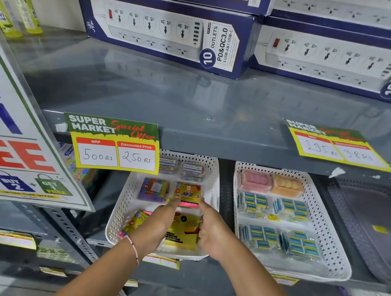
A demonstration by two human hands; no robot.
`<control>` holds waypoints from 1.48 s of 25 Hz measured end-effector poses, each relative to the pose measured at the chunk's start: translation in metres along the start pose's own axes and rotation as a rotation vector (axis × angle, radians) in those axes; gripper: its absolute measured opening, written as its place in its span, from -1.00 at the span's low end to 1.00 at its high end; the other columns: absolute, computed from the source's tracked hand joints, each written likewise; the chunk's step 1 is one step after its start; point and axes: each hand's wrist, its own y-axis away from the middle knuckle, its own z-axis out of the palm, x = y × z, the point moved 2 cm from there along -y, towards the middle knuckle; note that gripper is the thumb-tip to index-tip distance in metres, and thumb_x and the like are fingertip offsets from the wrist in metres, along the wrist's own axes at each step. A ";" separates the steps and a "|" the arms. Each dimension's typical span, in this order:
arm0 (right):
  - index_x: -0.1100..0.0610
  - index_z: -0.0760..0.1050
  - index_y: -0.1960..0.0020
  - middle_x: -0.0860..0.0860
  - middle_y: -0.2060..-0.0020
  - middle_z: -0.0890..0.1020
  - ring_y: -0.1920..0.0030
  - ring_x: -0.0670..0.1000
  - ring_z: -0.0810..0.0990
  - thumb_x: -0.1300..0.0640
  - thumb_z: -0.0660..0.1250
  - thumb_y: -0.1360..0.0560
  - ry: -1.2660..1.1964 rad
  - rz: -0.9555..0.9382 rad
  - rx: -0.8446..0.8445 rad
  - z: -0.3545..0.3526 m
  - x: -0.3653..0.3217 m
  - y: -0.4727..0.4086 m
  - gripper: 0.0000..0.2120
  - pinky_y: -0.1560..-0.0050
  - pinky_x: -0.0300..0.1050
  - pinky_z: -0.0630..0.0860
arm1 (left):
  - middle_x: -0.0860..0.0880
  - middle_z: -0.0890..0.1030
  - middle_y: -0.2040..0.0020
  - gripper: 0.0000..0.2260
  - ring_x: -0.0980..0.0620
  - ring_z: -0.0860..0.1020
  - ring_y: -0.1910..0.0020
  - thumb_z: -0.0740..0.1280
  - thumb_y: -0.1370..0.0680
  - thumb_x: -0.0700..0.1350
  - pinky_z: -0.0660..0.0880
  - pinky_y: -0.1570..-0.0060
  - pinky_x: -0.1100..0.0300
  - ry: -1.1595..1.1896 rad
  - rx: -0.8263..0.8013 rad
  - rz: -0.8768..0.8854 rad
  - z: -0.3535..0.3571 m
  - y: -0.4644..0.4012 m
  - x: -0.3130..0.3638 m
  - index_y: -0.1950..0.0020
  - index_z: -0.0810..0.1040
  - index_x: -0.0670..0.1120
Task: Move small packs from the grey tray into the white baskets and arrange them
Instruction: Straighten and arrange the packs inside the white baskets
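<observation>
Two white baskets stand on the lower shelf. The left white basket (121, 202) holds small packs of sticky notes: a purple pack (153, 190), a yellow and pink pack (187, 194), a larger yellow pack (183, 233). Both hands reach into it. My left hand (155, 225) touches the left edge of the yellow and pink pack with its fingertips. My right hand (212, 231) has its thumb at that pack's right edge and its fingers against the larger yellow pack. The right white basket (332, 237) holds blue packs in rows. The grey tray (374, 229) lies at the far right.
An upper grey shelf (194, 104) overhangs the baskets, with blue power strip boxes (168, 31) on it. A price tag (115, 146) hangs over the left basket's back corner. A large offer poster (14, 143) leans at the left.
</observation>
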 end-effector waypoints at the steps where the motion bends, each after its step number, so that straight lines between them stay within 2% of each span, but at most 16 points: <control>1: -0.07 0.14 -0.53 0.13 -0.55 0.15 -0.52 0.11 0.21 -0.35 0.22 -0.44 0.005 -0.004 0.010 -0.001 0.001 -0.001 -0.25 -0.51 0.15 0.16 | -0.19 0.36 -0.44 -0.39 -0.16 0.35 -0.38 0.08 -0.60 0.27 0.27 -0.37 -0.05 -0.068 0.007 0.006 -0.002 0.002 0.000 -0.49 0.27 -0.12; 3: -0.06 0.16 -0.52 0.12 -0.53 0.22 -0.50 0.12 0.25 -0.30 0.20 -0.49 0.073 -0.018 0.009 -0.002 0.002 0.005 -0.32 -0.50 0.12 0.19 | -0.13 0.55 -0.26 -0.50 -0.05 0.56 -0.12 0.15 -0.61 0.21 0.49 -0.10 0.11 -0.330 0.057 0.128 -0.016 0.009 0.007 -0.44 0.36 -0.05; 4: -0.05 0.17 -0.52 0.09 -0.52 0.23 -0.50 0.11 0.23 -0.27 0.19 -0.52 0.147 -0.049 0.013 -0.005 0.001 0.010 -0.35 -0.49 0.09 0.18 | -0.06 0.61 -0.14 -0.58 0.05 0.60 0.06 0.21 -0.61 0.14 0.52 0.09 0.22 -0.529 0.092 0.265 -0.029 0.011 0.014 -0.41 0.41 -0.01; 5: -0.02 0.20 -0.51 0.05 -0.51 0.26 -0.50 0.10 0.24 -0.24 0.21 -0.53 0.241 -0.095 0.026 -0.007 0.001 0.011 -0.38 -0.45 0.06 0.20 | 0.00 0.62 -0.10 -0.63 0.09 0.60 0.11 0.28 -0.60 0.05 0.48 0.17 0.30 -0.753 0.100 0.395 -0.044 0.011 0.022 -0.39 0.43 0.02; 7: 0.04 0.34 -0.44 -0.04 -0.42 0.40 -0.43 0.05 0.36 -0.12 0.31 -0.52 0.440 -0.289 0.048 -0.006 -0.004 0.019 -0.45 -0.32 -0.06 0.32 | 0.03 0.55 -0.27 -0.48 0.06 0.55 -0.11 0.45 -0.49 -0.11 0.43 0.05 0.33 -1.131 0.011 0.496 -0.073 0.004 0.030 -0.42 0.40 0.06; 9: 0.06 0.44 -0.39 -0.07 -0.33 0.50 -0.37 -0.02 0.44 0.08 0.38 -0.51 0.713 -0.507 -0.008 0.005 -0.006 0.023 -0.54 -0.29 -0.14 0.39 | 0.02 0.45 -0.39 -0.23 0.00 0.46 -0.27 0.57 -0.36 -0.19 0.41 -0.12 0.28 -1.413 -0.140 0.414 -0.088 -0.011 0.027 -0.49 0.31 0.05; 12: 0.03 0.42 -0.39 -0.02 -0.35 0.52 -0.35 -0.01 0.46 0.18 0.39 -0.49 0.998 -0.615 -0.006 0.022 0.001 0.016 -0.51 -0.31 -0.21 0.37 | 0.05 0.40 -0.42 -0.04 -0.01 0.43 -0.31 0.64 -0.21 -0.19 0.41 -0.24 0.17 -1.612 -0.311 0.423 -0.087 -0.030 0.013 -0.51 0.25 0.09; 14: -0.01 0.39 -0.41 0.00 -0.34 0.53 -0.32 0.04 0.50 0.19 0.37 -0.48 1.084 -0.648 0.053 0.027 0.007 0.007 -0.48 -0.31 -0.13 0.43 | 0.10 0.41 -0.40 -0.02 0.01 0.44 -0.30 0.64 -0.17 -0.17 0.41 -0.25 0.13 -1.610 -0.345 0.465 -0.086 -0.040 0.004 -0.49 0.25 0.15; 16: -0.06 0.35 -0.43 0.00 -0.31 0.56 -0.16 0.07 0.61 0.16 0.34 -0.49 1.135 -0.652 0.101 0.026 0.012 0.002 -0.48 -0.19 -0.06 0.54 | 0.12 0.48 -0.34 -0.09 0.03 0.47 -0.26 0.60 -0.17 -0.12 0.45 -0.22 0.13 -1.571 -0.320 0.519 -0.086 -0.043 -0.001 -0.45 0.29 0.16; 19: -0.08 0.34 -0.43 0.02 -0.23 0.61 0.21 -0.04 0.59 0.11 0.32 -0.52 1.113 -0.695 0.125 0.019 0.013 0.002 -0.51 0.11 -0.21 0.52 | 0.07 0.51 -0.32 -0.18 0.03 0.50 -0.23 0.52 -0.25 -0.01 0.49 -0.16 0.12 -1.542 -0.226 0.537 -0.090 -0.042 -0.005 -0.47 0.30 0.08; 20: -0.08 0.35 -0.42 0.01 -0.23 0.61 0.20 -0.09 0.58 0.10 0.31 -0.53 1.102 -0.711 0.129 0.016 0.013 0.002 -0.52 0.10 -0.25 0.50 | 0.04 0.52 -0.32 -0.21 0.02 0.50 -0.23 0.51 -0.26 0.03 0.50 -0.15 0.11 -1.543 -0.190 0.532 -0.092 -0.041 -0.005 -0.46 0.31 0.06; 23: -0.09 0.37 -0.41 -0.10 -0.31 0.55 -0.17 -0.07 0.59 0.09 0.31 -0.54 1.050 -0.723 0.129 0.013 0.012 0.004 -0.55 -0.20 -0.19 0.49 | 0.02 0.54 -0.29 -0.25 0.01 0.52 -0.21 0.51 -0.28 0.11 0.52 -0.12 0.09 -1.535 -0.142 0.547 -0.095 -0.042 -0.006 -0.42 0.37 0.01; 26: -0.07 0.39 -0.40 -0.12 -0.31 0.55 -0.30 -0.10 0.51 0.10 0.31 -0.53 1.004 -0.738 0.130 0.011 0.011 0.009 -0.56 -0.31 -0.22 0.42 | 0.01 0.57 -0.24 -0.29 0.01 0.53 -0.17 0.50 -0.27 0.12 0.53 -0.09 0.08 -1.547 -0.101 0.556 -0.093 -0.039 -0.008 -0.38 0.41 0.01; 32: -0.03 0.45 -0.35 -0.10 -0.27 0.57 -0.27 -0.13 0.52 0.15 0.32 -0.54 0.837 -0.710 0.085 0.000 0.001 0.032 -0.61 -0.21 -0.33 0.38 | -0.02 0.46 -0.36 -0.15 0.01 0.45 -0.27 0.54 -0.28 0.17 0.40 -0.24 0.16 -1.436 -0.051 0.576 -0.083 -0.021 -0.004 -0.46 0.28 -0.04; 34: 0.00 0.50 -0.30 -0.10 -0.22 0.61 -0.23 -0.17 0.55 0.18 0.34 -0.52 0.717 -0.731 0.073 -0.016 -0.006 0.043 -0.64 -0.27 -0.27 0.44 | -0.01 0.45 -0.37 -0.22 0.02 0.44 -0.28 0.50 -0.35 0.18 0.39 -0.23 0.17 -1.372 -0.038 0.628 -0.066 -0.003 0.006 -0.47 0.26 -0.01; 37: 0.04 0.63 -0.08 -0.08 0.03 0.70 -0.01 -0.14 0.66 0.31 0.38 -0.48 0.575 -0.794 0.153 -0.067 -0.029 0.059 -0.75 -0.18 -0.20 0.56 | 0.07 0.44 -0.38 -0.37 0.03 0.41 -0.31 0.42 -0.46 0.15 0.37 -0.22 0.17 -1.238 -0.033 0.714 -0.019 0.035 0.026 -0.47 0.30 0.07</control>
